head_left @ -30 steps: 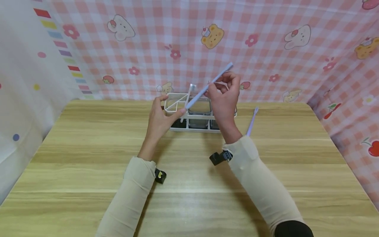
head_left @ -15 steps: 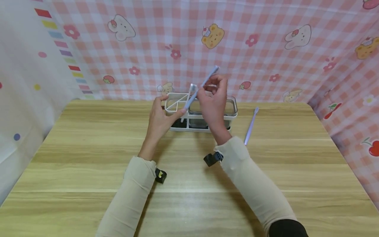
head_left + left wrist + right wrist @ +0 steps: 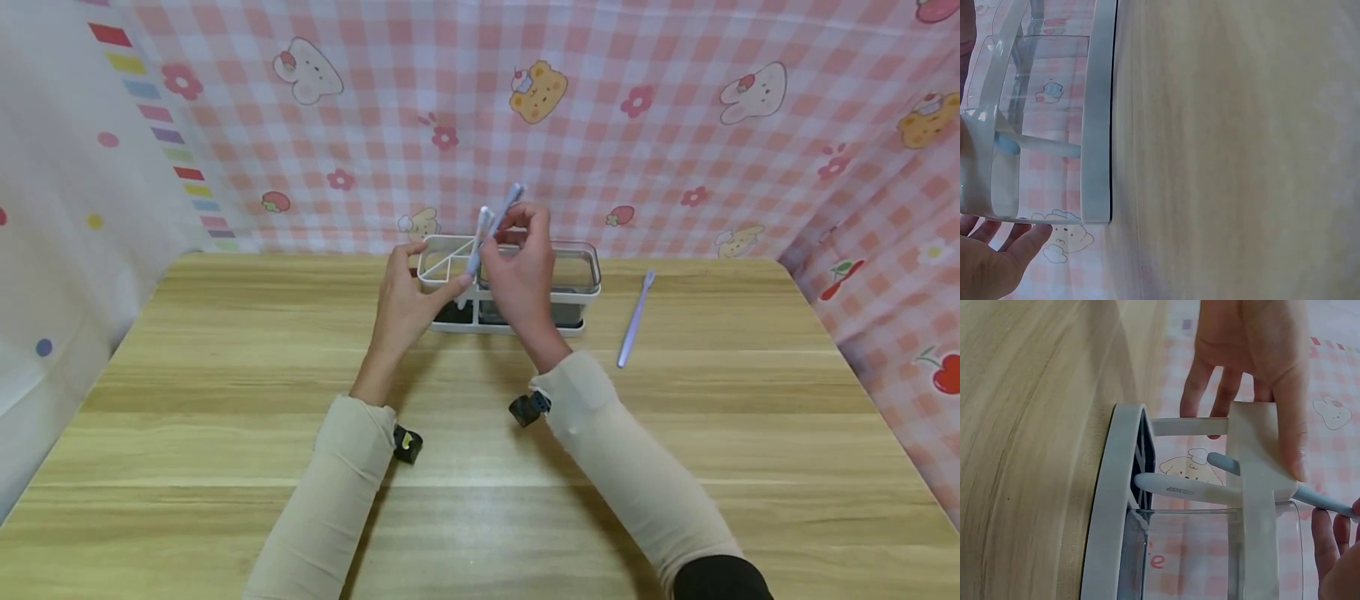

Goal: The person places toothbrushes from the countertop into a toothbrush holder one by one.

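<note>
My left hand point(image 3: 408, 292) grips the left end of a white toothbrush holder point(image 3: 525, 296), thumb along the front of its upper frame and fingers behind. A white toothbrush point(image 3: 480, 233) stands in a left compartment, its handle point(image 3: 1185, 486) reaching the base. My right hand point(image 3: 521, 262) pinches a light blue toothbrush point(image 3: 513, 198) near its upper end, tilted to the right. In the right wrist view, the lower tip of this blue toothbrush point(image 3: 1222, 462) pokes down through the upper frame, beside the white handle and above the base.
A purple toothbrush point(image 3: 636, 321) lies on the wooden table point(image 3: 480, 517), right of the holder. Clear cups point(image 3: 576, 271) fill the holder's middle and right. A pink checked cloth point(image 3: 637, 150) hangs right behind the table.
My right hand has moved left and down, bringing the blue toothbrush to a steeper angle and its lower end into the holder's left part. My left hand stays on the holder.
</note>
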Demonstrator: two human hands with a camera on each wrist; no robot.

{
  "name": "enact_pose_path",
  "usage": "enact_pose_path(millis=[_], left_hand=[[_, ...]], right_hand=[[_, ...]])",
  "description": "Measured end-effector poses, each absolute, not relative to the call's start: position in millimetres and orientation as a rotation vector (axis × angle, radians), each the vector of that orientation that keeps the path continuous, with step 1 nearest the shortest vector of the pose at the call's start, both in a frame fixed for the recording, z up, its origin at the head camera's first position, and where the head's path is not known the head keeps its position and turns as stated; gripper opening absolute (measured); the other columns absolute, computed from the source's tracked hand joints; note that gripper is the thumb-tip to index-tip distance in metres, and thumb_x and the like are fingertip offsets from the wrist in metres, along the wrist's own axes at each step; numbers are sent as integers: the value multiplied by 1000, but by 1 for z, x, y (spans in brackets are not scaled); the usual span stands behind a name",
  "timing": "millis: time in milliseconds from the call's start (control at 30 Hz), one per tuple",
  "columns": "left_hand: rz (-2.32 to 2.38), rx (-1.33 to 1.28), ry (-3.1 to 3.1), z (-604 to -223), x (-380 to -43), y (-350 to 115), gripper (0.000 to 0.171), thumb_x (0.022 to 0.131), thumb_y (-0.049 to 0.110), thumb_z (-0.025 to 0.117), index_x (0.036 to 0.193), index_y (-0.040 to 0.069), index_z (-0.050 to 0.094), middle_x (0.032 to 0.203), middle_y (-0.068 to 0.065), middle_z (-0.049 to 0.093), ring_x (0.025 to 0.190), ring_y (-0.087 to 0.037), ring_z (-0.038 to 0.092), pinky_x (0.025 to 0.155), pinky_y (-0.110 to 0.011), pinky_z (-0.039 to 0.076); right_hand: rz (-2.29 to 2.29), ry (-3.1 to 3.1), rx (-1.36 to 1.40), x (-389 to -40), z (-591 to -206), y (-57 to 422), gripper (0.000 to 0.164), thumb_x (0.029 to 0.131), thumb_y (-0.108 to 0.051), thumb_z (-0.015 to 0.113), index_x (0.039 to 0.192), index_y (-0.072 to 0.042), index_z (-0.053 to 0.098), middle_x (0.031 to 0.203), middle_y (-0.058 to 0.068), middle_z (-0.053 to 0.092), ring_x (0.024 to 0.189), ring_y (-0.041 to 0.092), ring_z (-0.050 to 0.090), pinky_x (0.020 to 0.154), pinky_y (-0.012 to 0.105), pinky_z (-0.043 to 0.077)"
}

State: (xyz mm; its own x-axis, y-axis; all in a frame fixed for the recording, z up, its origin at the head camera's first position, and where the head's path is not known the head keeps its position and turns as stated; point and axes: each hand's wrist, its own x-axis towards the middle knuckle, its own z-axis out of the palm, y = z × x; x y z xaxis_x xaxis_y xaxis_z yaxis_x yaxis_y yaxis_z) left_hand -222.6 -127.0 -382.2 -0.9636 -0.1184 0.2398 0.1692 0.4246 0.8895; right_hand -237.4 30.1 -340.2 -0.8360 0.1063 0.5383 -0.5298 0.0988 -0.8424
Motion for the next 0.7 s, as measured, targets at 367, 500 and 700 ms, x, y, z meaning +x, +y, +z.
enact_pose_path(millis=[367,500,700], left_hand=[[-1548,-36,-2430,-382,-222,-127,81,81,44,84,142,8,44,140,-13,49,116,-31,54,88,-44,47],[-1543,-40,-2431,-382,-223,-127,80,82,43,83,142,7,44,139,-14,49,113,-30,54,86,-42,47],[-1542,-49,-2428,-382,-223,-127,79,83,40,83,142,6,44,138,-16,50,111,-30,54,83,-41,46]], right_hand=[[1636,-2060,462,-234,-348,27,31,84,11,61,111,2,48,102,13,58,89,24,65,70,29,58],[1588,-2105,468,-234,-350,27,31,83,10,61,111,2,48,102,15,61,90,24,66,72,27,57],[1567,-2150,464,-233,-351,27,31,84,9,62,112,2,48,103,16,62,91,24,68,74,25,57]])
